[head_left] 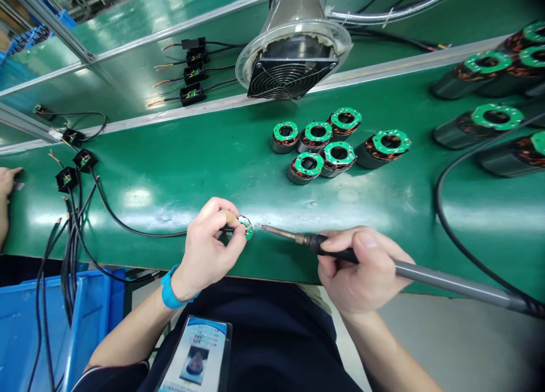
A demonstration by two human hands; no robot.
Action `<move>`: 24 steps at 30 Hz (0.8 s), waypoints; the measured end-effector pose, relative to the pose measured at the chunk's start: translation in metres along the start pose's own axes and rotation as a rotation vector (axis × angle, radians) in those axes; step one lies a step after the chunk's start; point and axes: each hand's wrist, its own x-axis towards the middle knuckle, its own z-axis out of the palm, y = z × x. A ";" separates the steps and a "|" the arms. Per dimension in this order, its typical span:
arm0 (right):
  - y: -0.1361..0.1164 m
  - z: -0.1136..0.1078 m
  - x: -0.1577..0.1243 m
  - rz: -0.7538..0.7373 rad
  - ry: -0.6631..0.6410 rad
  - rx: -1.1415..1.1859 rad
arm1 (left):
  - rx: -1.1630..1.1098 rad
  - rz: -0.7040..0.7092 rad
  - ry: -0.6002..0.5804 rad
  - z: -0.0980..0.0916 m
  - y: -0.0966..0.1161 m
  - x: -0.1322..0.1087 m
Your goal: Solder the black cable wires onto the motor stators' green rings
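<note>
My left hand is closed, its thumb and fingers pinching the end of a black cable. That end sits over a small stator with a green circuit board, mostly hidden behind my fingers. In my right hand is a soldering iron, gripped by its black handle section. Its metal tip points left and lies just right of the stator, apparently a small gap away from it. The exact contact between the wire ends and the board is hidden.
Several short stators stand beyond my hands, with taller ones at right. A fume extractor with a fan grille hangs above. Black boxes with cables lie left, near a blue bin. Another person's hand shows at the left edge.
</note>
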 end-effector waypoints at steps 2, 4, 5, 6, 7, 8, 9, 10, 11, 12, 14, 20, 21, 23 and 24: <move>0.000 0.000 0.001 -0.003 0.021 0.002 | 0.003 0.003 -0.003 0.000 0.000 0.000; 0.001 -0.001 0.000 0.006 0.015 0.005 | 0.004 0.007 -0.003 0.000 0.000 0.001; 0.001 -0.001 0.000 0.011 0.010 0.010 | 0.004 0.010 -0.002 0.000 0.000 0.001; 0.001 -0.001 -0.001 0.013 0.005 0.015 | 0.004 0.013 -0.002 0.000 0.000 0.001; 0.002 -0.001 -0.001 0.014 0.003 0.018 | 0.004 0.015 -0.002 0.000 0.000 0.002; 0.002 -0.001 -0.002 0.013 0.001 0.019 | 0.003 0.017 -0.001 0.000 0.000 0.002; 0.002 0.000 -0.002 0.010 0.000 0.017 | 0.003 0.016 -0.002 0.000 0.000 0.002; 0.002 0.000 -0.002 0.005 0.000 0.013 | 0.003 0.014 -0.003 0.000 0.000 0.002; 0.002 0.001 -0.002 0.002 0.003 0.007 | 0.002 0.012 -0.004 0.000 0.001 0.002; 0.002 0.001 -0.002 0.000 0.007 0.000 | 0.002 0.011 -0.004 0.000 0.001 0.002; 0.002 0.002 -0.002 -0.001 0.010 -0.009 | -0.003 0.006 -0.004 0.000 0.001 0.001; 0.001 0.002 -0.001 0.007 0.003 0.012 | 0.006 0.017 0.020 0.002 -0.002 -0.003; 0.001 0.002 -0.001 0.005 -0.004 0.016 | 0.013 0.030 0.027 0.003 -0.002 -0.004; 0.002 0.001 -0.002 -0.001 -0.020 0.014 | 0.025 0.064 0.049 0.004 -0.003 -0.007; 0.003 0.000 -0.002 -0.002 -0.034 0.009 | 0.032 0.084 0.066 0.005 -0.003 -0.008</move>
